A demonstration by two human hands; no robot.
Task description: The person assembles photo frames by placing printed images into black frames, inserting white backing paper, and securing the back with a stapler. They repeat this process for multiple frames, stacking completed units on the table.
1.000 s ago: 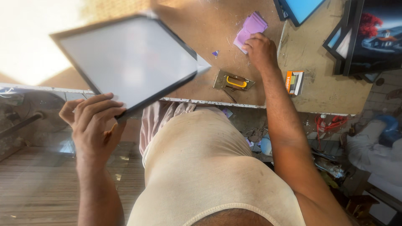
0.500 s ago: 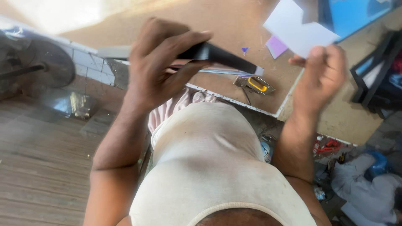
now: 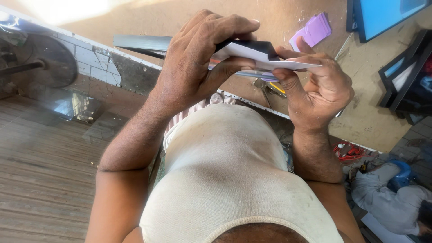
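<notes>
Both hands are gripping a dark-framed panel edge-on above the workbench.

The left hand is clamping its fingers over the framed panel; the right hand is pinching a white sheet against its right end. Purple cards are lying far right on the workbench.

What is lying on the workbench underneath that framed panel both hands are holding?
Under the framed panel, only a yellow-handled tool on the workbench peeks out. The left hand and right hand cover the rest.
</notes>
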